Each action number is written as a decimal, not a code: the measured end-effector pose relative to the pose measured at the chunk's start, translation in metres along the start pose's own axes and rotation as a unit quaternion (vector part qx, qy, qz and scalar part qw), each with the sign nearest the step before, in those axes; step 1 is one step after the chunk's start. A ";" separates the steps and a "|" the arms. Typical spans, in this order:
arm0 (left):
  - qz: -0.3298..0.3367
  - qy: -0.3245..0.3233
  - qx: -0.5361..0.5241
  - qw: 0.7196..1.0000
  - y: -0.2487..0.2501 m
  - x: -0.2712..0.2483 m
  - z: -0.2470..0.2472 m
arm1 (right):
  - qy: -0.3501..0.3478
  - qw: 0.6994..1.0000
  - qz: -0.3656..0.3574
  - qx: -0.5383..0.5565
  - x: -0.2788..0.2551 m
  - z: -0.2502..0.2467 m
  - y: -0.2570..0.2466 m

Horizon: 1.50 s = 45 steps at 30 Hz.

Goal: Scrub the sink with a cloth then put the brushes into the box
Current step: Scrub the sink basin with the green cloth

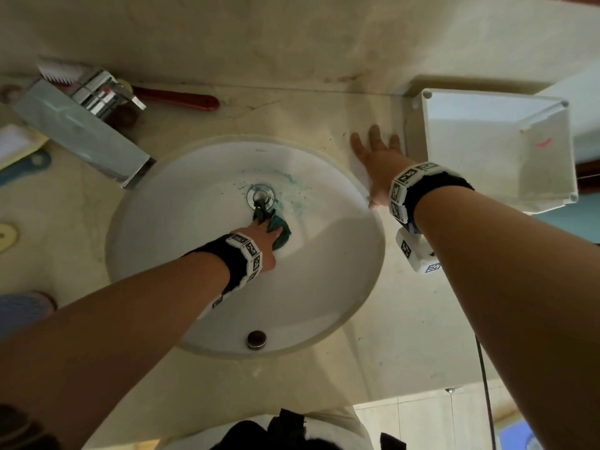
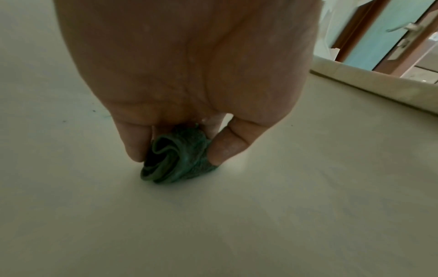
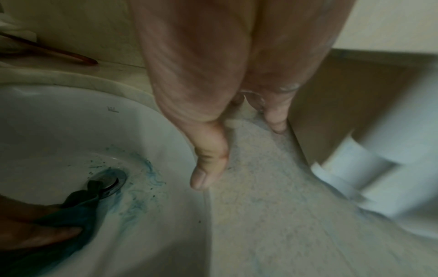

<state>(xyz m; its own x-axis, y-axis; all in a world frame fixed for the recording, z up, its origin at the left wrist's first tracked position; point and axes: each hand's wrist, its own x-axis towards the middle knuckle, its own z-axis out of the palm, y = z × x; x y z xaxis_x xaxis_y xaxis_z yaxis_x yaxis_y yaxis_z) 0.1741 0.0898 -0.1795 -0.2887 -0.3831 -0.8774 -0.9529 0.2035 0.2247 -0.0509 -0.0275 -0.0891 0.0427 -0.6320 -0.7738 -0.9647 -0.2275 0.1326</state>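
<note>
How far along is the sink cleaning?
Nothing looks finished. In hand: the left hand grips the green cloth against the sink beside the drain, where teal smears remain. The right hand rests flat on the counter. Left: the red-handled brush lies behind the tap; the white box holds no brush.

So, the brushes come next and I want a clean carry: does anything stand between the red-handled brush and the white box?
Nothing visible: bare beige counter runs from the red-handled brush to the open white plastic box. The right hand lies flat beside the box, nearer the sink.
</note>
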 end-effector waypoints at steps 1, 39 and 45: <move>-0.001 -0.003 0.000 1.000 0.001 -0.001 -0.001 | 0.000 1.000 0.000 0.000 0.000 0.000 0.000; -0.010 0.055 -0.019 0.998 0.064 0.034 -0.013 | -0.014 1.000 -0.005 0.018 0.001 -0.002 0.001; 0.018 0.049 0.033 0.998 0.072 0.017 -0.003 | -0.015 1.000 -0.005 0.018 0.000 -0.003 0.002</move>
<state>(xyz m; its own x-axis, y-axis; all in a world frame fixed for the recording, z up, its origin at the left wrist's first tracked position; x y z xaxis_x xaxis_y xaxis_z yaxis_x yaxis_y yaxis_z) 0.0999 0.0951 -0.1768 -0.3324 -0.4600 -0.8234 -0.9350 0.2752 0.2238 -0.0524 -0.0297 -0.0868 0.0447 -0.6072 -0.7933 -0.9729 -0.2069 0.1036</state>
